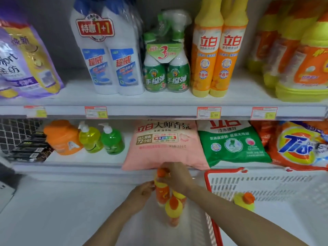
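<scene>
Two hands on the orange bottle (161, 192): right hand (174, 176) wraps its neck, left hand (142, 192) grips its side. Keep it upright, clear of the neighbouring bottle (174, 208).

Right hand (174, 176) atop orange bottle (161, 192)

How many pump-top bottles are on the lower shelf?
2. A yellow translucent plastic pump bottle stands right of the orange plastic jug; a green translucent plastic pump bottle stands just right of that. More may be hidden behind.
</scene>
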Action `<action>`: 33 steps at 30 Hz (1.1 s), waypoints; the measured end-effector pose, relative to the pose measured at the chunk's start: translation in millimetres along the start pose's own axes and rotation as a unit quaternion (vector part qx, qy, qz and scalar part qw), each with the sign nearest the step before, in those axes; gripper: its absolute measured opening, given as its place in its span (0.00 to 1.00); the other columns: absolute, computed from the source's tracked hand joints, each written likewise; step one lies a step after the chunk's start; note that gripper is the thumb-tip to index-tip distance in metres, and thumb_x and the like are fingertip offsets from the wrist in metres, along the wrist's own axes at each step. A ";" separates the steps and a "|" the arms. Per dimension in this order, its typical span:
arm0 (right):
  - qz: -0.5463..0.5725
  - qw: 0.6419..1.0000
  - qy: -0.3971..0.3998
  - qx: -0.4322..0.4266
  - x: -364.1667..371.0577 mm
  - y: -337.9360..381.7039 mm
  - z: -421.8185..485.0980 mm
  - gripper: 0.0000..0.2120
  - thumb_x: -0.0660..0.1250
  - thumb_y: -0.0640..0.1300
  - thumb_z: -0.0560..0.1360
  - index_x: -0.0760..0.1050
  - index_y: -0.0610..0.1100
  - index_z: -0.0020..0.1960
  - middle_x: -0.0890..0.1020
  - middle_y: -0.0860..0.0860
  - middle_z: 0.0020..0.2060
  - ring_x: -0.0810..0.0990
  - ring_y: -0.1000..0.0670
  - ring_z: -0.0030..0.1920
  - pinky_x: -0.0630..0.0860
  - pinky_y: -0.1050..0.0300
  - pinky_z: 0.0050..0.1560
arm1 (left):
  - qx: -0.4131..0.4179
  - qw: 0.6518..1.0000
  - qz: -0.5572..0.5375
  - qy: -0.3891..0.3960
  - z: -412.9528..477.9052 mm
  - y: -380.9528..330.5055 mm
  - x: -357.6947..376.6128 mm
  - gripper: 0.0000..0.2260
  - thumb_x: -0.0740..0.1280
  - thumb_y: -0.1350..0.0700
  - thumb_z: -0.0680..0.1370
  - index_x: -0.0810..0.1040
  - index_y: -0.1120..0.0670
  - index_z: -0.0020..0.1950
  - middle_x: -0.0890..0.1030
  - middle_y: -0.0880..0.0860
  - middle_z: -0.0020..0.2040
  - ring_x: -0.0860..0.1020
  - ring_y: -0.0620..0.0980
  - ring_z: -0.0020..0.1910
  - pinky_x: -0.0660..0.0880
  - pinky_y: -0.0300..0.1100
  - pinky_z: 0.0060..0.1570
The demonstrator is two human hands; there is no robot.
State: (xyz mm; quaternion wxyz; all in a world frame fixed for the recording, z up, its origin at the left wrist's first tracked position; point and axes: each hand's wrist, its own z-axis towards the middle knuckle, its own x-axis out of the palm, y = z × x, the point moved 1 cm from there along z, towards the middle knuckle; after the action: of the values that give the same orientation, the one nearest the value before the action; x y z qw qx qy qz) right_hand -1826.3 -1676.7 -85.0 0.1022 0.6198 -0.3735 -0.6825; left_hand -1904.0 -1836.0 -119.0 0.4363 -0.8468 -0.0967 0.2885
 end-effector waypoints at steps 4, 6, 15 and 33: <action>-0.072 0.996 0.030 0.047 11.9 -8.5 12.6 0.17 0.76 0.49 0.69 0.81 0.47 0.56 0.84 0.48 0.52 0.80 0.45 0.54 0.73 0.55 0.49 | -0.008 0.997 -0.060 0.038 18.0 12.5 15.6 0.29 0.53 0.74 0.78 0.61 0.53 0.76 0.70 0.45 0.67 0.68 0.53 0.72 0.72 0.27 0.47; -0.076 0.995 0.030 0.055 11.5 -9.5 19.8 0.15 0.77 0.48 0.68 0.82 0.46 0.53 0.85 0.47 0.49 0.81 0.45 0.52 0.74 0.55 0.47 | -0.013 0.994 -0.100 0.028 27.2 15.4 18.4 0.29 0.53 0.75 0.77 0.63 0.54 0.75 0.71 0.47 0.67 0.70 0.52 0.70 0.72 0.25 0.39; -0.133 0.990 0.045 -0.004 -16.7 -4.7 15.6 0.16 0.72 0.49 0.73 0.81 0.43 0.59 0.84 0.46 0.54 0.79 0.43 0.55 0.74 0.53 0.53 | 0.016 0.999 0.013 0.026 33.6 7.3 18.2 0.26 0.59 0.70 0.78 0.67 0.53 0.74 0.74 0.48 0.67 0.72 0.44 0.66 0.68 0.34 0.59; 0.249 0.849 -0.467 -0.007 -320.7 -29.0 82.1 0.14 0.66 0.46 0.80 0.71 0.43 0.63 0.79 0.52 0.55 0.76 0.58 0.51 0.69 0.63 0.50 | 0.484 0.741 0.381 -0.269 45.4 -290.9 -7.2 0.29 0.65 0.57 0.79 0.61 0.49 0.78 0.52 0.53 0.81 0.46 0.53 0.80 0.47 0.52 0.77</action>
State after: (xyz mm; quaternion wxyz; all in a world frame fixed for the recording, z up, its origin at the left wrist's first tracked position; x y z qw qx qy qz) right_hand -1825.1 -1431.8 139.5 0.0867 0.1140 -0.5141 -0.8457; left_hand -1910.3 -1633.3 94.5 0.5969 -0.3753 0.2731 0.6545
